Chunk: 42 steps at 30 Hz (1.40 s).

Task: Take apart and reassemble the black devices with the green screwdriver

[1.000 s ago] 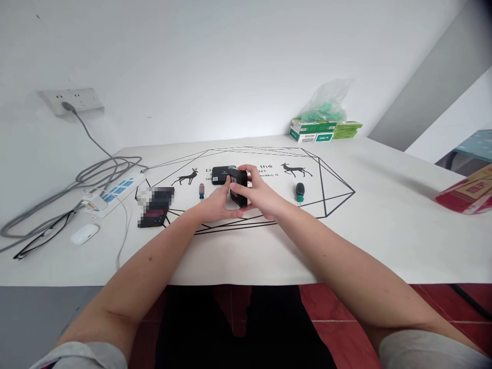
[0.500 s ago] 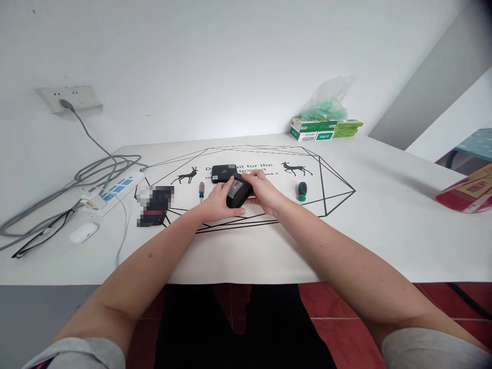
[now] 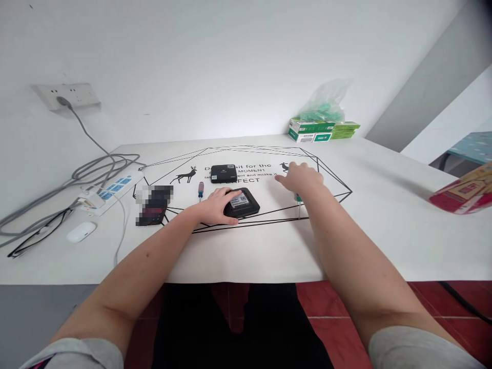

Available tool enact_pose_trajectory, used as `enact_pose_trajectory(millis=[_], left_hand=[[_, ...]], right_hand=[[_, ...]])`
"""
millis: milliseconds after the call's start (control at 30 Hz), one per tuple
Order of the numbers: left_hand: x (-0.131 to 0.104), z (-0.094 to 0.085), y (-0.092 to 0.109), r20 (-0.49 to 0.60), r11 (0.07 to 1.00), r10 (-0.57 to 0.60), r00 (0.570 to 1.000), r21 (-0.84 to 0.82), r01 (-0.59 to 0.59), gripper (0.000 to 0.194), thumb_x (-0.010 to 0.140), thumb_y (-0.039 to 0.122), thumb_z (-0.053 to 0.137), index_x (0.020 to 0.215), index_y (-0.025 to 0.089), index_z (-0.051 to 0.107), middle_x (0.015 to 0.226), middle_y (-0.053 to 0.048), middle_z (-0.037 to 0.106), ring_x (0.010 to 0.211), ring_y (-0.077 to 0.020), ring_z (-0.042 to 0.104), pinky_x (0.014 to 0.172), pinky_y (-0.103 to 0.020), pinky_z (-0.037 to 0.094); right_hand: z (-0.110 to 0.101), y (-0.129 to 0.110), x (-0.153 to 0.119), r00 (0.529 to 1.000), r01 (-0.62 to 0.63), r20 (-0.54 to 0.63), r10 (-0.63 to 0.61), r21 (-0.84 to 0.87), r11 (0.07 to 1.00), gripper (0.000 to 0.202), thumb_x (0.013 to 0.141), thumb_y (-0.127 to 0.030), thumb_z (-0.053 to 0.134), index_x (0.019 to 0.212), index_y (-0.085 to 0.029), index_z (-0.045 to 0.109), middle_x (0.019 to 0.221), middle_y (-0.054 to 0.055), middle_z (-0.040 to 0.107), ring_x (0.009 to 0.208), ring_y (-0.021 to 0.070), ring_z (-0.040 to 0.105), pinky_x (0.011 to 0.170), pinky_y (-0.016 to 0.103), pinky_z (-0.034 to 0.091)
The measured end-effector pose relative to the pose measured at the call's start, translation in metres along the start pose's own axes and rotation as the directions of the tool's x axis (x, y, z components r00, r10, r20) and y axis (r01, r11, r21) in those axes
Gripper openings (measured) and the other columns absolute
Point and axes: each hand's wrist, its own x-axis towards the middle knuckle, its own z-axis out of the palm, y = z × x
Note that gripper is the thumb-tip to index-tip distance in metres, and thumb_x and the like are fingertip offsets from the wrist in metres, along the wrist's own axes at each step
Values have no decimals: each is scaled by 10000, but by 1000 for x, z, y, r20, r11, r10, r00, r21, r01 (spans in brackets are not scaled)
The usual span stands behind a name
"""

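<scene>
My left hand grips the left side of a black box with a white label on top. The box lies on the white table, its left end partly covered by my fingers. Over a green-handled screwdriver is my right hand, its thumb stretched apart from the bent fingers. It hides most of the handle; the metal shaft shows below it. Behind the labelled box lies another flat black box. A screwdriver with a reddish clear handle rests left of it.
On the left are a blurred dark object, a power strip with grey cables, glasses and a white case. Green-and-white boxes under a plastic bag stand at the back. A red package sits far right.
My right hand has let go of the labelled box and moved right, over the green screwdriver. The box, earlier tilted between both hands, now lies flat under my left hand.
</scene>
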Motion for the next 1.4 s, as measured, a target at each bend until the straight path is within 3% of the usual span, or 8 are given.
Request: enact_pose_trajectory(millis=[200,367,533,667,867,1067,1267,1400], left_hand=[[0,-2,-2,21,1000,8,1000,20,-8,1056,878,519,787,1808,362,313,1921,-77,67,1769,-440,72,1387,-671,248],[-2,-3,1,33,999,15,999,42,-17,1037,869,349,726,1816,328,304,1917,-61,61,1776,-400,42,1404,-639,232],[-1,1,4,-44,997,52,998,53,-49,947,930,569,746,1773,302,405,1910,-90,147,1770,-421,101,1409,-622,224],[5,7,8,-104,997,56,993,68,-49,934,948,699,700,1730,244,468,1885,-141,255,1753,-426,176,1400,-614,247],[8,7,12,-138,994,66,988,100,-52,944,921,716,732,1697,220,526,1825,-148,382,1697,-428,289,1389,-586,281],[5,6,18,-142,991,87,986,114,-71,957,912,749,755,1689,231,546,1793,-154,435,1654,-450,346,1369,-607,307],[5,9,23,-122,982,132,984,151,-113,949,924,739,759,1683,210,551,1774,-181,459,1632,-442,378,1350,-598,333],[5,10,22,-115,978,143,983,169,-123,970,930,773,735,1688,200,538,1779,-196,444,1632,-446,373,1347,-609,329]], right_hand=[[7,25,22,971,-25,238,23,4,1000,629,852,-565,852,1341,-184,750,1091,224,822,915,383,823,776,526,676],[1,34,25,946,-101,315,77,61,993,574,797,-280,928,1323,-152,739,910,157,828,780,333,837,750,472,673],[2,35,28,997,-45,79,14,398,916,830,799,-149,861,1564,-154,539,1156,180,815,820,278,833,852,459,684],[9,6,18,990,138,-117,-73,812,567,857,896,-234,743,1672,-238,380,1391,156,727,836,200,824,916,403,693],[17,-39,-18,878,472,-439,-192,728,497,664,962,-323,550,1615,-216,483,1613,171,570,1072,258,799,1011,444,692],[20,-48,-47,789,612,-508,-347,591,526,634,1039,-461,488,1647,-282,483,1692,157,474,1243,314,705,987,516,717],[21,-47,-47,722,689,-551,-418,519,506,579,1071,-477,462,1612,-279,514,1653,168,476,1339,319,643,1021,511,714],[32,-46,-34,597,796,-692,-405,449,405,482,1059,-376,521,1530,-279,543,1523,173,550,1233,298,683,891,486,742]])
